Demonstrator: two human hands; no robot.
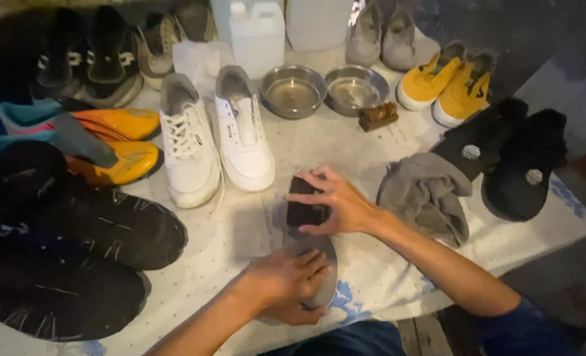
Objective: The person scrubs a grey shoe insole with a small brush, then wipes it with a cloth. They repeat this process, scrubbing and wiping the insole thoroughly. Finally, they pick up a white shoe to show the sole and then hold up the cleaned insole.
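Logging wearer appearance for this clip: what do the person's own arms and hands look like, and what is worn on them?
Both hands, left hand and right hand, are bare, without gloves; no rings or watch visible. Forearms are uncovered. A dark blue sleeve shows at the right upper arm.
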